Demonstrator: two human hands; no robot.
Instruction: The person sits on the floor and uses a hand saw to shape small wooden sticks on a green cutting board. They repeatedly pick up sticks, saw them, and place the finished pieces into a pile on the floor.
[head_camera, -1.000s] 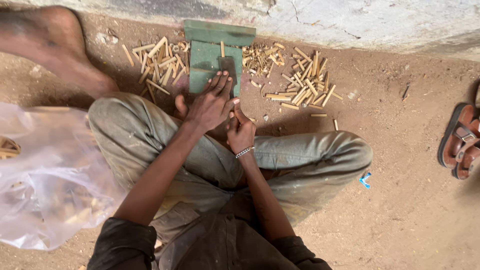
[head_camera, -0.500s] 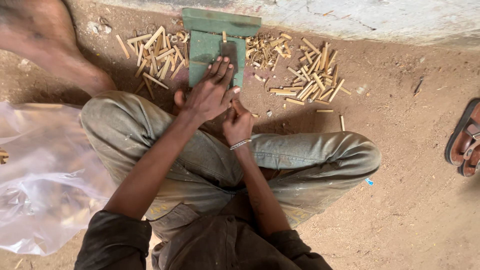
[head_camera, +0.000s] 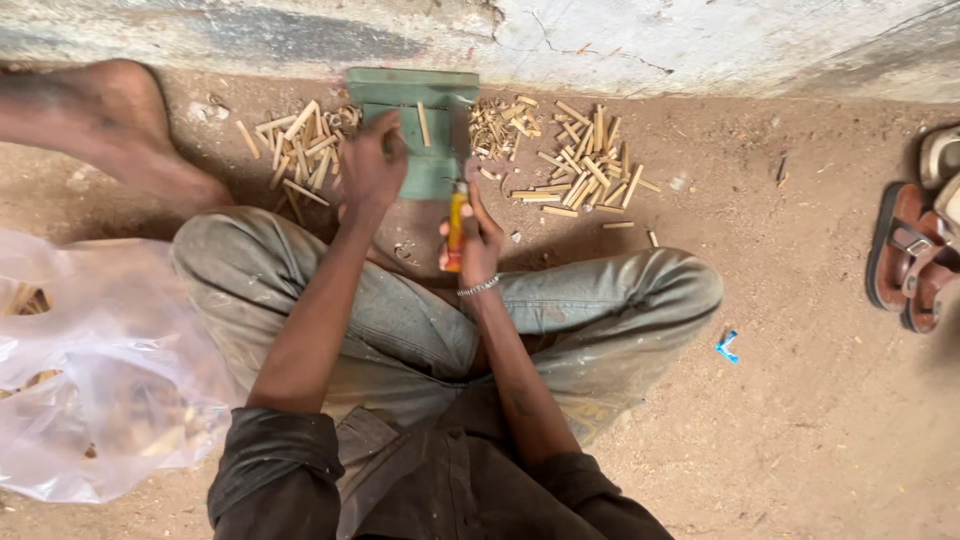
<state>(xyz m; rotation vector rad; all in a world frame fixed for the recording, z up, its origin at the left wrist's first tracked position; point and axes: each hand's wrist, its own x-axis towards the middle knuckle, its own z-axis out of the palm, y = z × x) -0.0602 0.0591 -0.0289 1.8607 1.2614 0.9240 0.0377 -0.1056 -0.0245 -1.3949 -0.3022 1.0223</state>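
I sit cross-legged on dirt, facing a green wooden block (head_camera: 425, 95) set against a wall. My right hand (head_camera: 474, 240) grips a knife with a yellow-orange handle (head_camera: 456, 225); its blade points up over the block. My left hand (head_camera: 372, 160) rests with curled fingers at the block's left side; whether it holds a stick is hidden. One short stick (head_camera: 424, 124) lies on the block. Piles of cut wooden sticks lie left (head_camera: 300, 150) and right (head_camera: 585, 160) of the block.
A clear plastic bag (head_camera: 90, 380) with sticks inside lies at my left. Another person's bare foot (head_camera: 120, 140) rests at the upper left. Brown sandals (head_camera: 915, 260) sit at the right edge. A small blue scrap (head_camera: 727, 346) lies on the dirt.
My hands have come apart: the left moved left to the block's side, and the right now shows the knife held upright. The view shifted slightly.
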